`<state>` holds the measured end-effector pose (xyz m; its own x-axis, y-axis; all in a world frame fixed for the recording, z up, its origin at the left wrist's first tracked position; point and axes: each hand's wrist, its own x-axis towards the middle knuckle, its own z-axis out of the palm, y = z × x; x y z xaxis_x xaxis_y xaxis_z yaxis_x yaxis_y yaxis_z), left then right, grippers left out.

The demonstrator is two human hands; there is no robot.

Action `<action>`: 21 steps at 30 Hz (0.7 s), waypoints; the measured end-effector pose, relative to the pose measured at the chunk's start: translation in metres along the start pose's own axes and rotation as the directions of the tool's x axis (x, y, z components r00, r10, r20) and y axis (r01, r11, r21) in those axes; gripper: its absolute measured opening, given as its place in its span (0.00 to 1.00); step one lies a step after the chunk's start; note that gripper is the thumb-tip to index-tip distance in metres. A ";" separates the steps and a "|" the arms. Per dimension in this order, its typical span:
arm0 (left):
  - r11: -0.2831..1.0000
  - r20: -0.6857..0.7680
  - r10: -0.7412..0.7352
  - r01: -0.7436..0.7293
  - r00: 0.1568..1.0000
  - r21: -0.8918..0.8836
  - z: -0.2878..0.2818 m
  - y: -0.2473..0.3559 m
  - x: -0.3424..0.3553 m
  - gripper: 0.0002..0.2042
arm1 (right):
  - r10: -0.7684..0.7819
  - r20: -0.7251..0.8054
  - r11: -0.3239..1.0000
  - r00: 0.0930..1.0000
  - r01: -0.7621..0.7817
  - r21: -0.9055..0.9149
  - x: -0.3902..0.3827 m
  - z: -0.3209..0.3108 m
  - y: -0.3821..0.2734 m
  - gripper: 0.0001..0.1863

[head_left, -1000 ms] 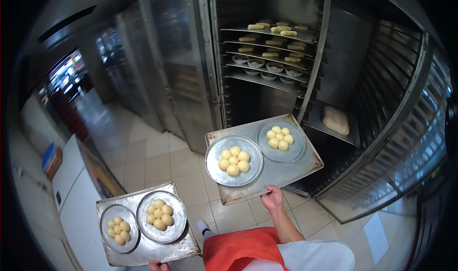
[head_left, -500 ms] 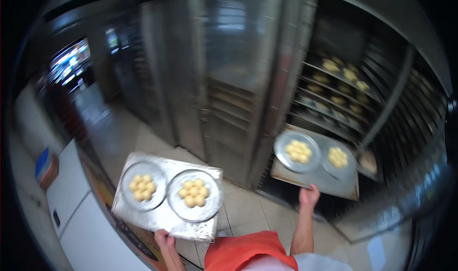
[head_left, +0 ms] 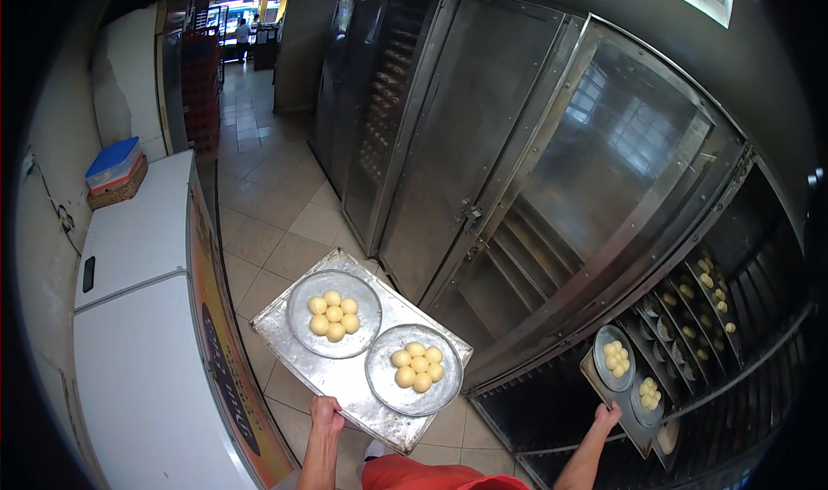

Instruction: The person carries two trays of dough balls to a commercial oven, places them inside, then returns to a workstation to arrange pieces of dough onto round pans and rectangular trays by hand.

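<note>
My left hand grips the near edge of a metal tray in the lower middle, carrying two round pans, each with several pale dough balls clustered inside. My right hand holds the edge of a second tray at the lower right, within the opening of a steel rack cabinet. That tray also bears two round pans with dough balls. Just above it are shelves with pale dough pieces and fluted moulds; a larger dough mass shows behind its right edge.
A white chest freezer stands along the left, topped by a basket and blue-lidded container. Red stacked crates stand beyond it. Closed steel cabinets line the aisle. A distant person stands through the far doorway.
My view has swung left along the aisle. The left tray has moved forward and rightward relative to my body; the right tray has shifted rightward into the rack opening. Both hands still hold their trays.
</note>
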<state>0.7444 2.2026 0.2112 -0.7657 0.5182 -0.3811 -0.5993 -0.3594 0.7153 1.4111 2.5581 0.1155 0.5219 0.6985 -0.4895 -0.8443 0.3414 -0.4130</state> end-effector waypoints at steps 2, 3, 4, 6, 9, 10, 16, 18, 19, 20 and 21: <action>0.999 -0.019 0.048 -0.048 0.999 -0.006 0.013 0.049 -0.016 0.13 | 0.043 -0.204 0.999 0.978 -0.049 -0.024 -0.027 0.036 0.017 0.18; 0.998 -0.026 0.052 -0.053 0.998 -0.036 0.023 0.058 -0.021 0.18 | 0.043 -0.198 0.999 0.979 -0.047 -0.019 -0.023 0.054 0.011 0.18; 0.998 0.003 0.037 -0.037 0.999 -0.051 0.035 0.060 -0.017 0.18 | 0.078 -0.160 0.994 0.984 -0.089 -0.061 0.000 0.070 -0.011 0.19; 0.998 0.019 0.027 -0.026 0.999 -0.054 0.050 0.057 -0.010 0.17 | 0.099 -0.010 0.983 0.995 -0.099 -0.156 0.020 0.091 -0.038 0.22; 0.996 0.019 0.012 -0.010 1.000 -0.093 0.052 0.075 -0.033 0.15 | 0.155 0.227 0.985 0.961 -0.134 -0.107 -0.002 0.116 -0.048 0.24; 0.996 0.038 0.014 -0.011 0.999 -0.085 0.035 0.075 -0.049 0.13 | 0.091 0.129 0.988 0.987 -0.074 -0.134 -0.020 0.109 -0.033 0.22; 0.999 -0.029 -0.047 0.047 0.998 0.000 0.058 0.069 -0.082 0.09 | -0.027 0.006 0.920 1.000 0.027 -0.390 -0.081 0.177 -0.056 0.21; 0.997 0.004 -0.073 0.073 0.997 -0.023 0.084 0.028 -0.111 0.08 | -0.055 -0.008 0.898 0.998 0.046 -0.438 -0.073 0.196 -0.090 0.23; 0.997 0.012 -0.066 0.066 0.998 -0.031 0.089 0.020 -0.127 0.08 | -0.035 -0.041 0.899 0.999 0.013 -0.437 -0.072 0.197 -0.098 0.24; 0.998 0.008 -0.050 0.050 0.999 -0.028 0.089 0.011 -0.138 0.08 | -0.018 -0.042 0.901 0.999 -0.001 -0.434 -0.070 0.199 -0.102 0.24; 0.998 0.058 -0.069 0.069 0.996 0.010 0.083 0.015 -0.136 0.07 | 0.027 0.017 0.887 0.999 -0.016 -0.462 -0.073 0.194 -0.094 0.25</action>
<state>0.8593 2.1917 0.3224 -0.7077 0.5859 -0.3950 -0.6479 -0.3150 0.6936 1.4283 2.5970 0.3391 0.4968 0.7179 -0.4877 -0.7010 0.0007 -0.7131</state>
